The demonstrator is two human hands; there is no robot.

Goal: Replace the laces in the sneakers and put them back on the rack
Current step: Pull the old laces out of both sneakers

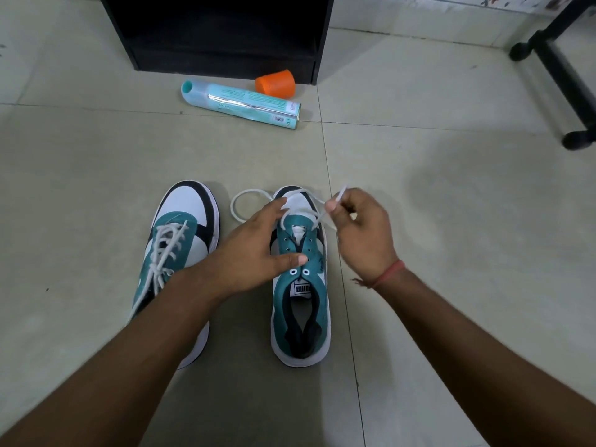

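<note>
1. Sneaker w/ the lace half in (300,279) sits on the floor tiles (451,221), toe away from the person, just beside the laced sneaker (180,253).
2. Left hand (254,250): fingers straight, spread over the eyelet rows, thumb pressing near the top eyelets. Holds the shoe down, no pinch.
3. Right hand (358,230): thumb + forefinger pinch the white lace (245,201) just below its tip, which pokes up past the pinch.
4. Lace looks threaded thru the toe-end eyelets only; other end loops loose on the floor beyond the left fingertips.
5. To do it well (my read): keep the pinch close to the tip so it stays stiff, aim at the next free eyelet below the pinch, pull slack even.
6. Keep left thumb clear of the target hole.
7. Rack (219,33) stands well beyond both hands; spray can (242,104) + orange cap (275,83) lie in front of it.
</note>
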